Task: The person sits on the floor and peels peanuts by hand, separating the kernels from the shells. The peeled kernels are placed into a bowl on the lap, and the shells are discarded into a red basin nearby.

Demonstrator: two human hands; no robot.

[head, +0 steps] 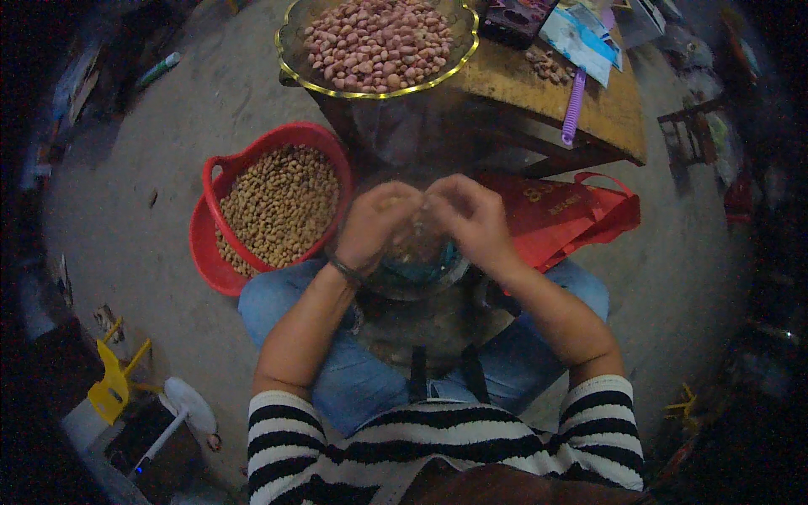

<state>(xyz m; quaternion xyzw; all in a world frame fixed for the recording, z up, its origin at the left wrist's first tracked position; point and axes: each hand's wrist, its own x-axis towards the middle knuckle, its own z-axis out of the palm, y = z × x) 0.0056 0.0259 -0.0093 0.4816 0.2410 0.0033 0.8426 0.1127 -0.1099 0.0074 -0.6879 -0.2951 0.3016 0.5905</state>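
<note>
My left hand (384, 218) and my right hand (473, 218) meet at the fingertips in front of me. Thumbs and fingers pinch a small blurred thing, apparently a peanut; its exact shape is hidden. Beneath them, between my knees, a bowl-like container (410, 271) holds brownish bits that look like peanut shells. Left of my left hand, unshelled peanuts (281, 202) fill a red plastic basket (303, 132) with a handle. Beyond both hands, a clear bowl with a wavy gold rim (379, 96) is heaped with pink-skinned shelled peanuts (379, 44).
The gold-rimmed bowl rests on a wooden table (505, 88). A purple-handled tool (573, 110), packets (577, 38) and loose nuts (548, 66) lie there. A red bag (568, 214) sits right of my hands. A yellow toy-sized chair (110, 385) and a white round-topped stand (189, 404) are behind left.
</note>
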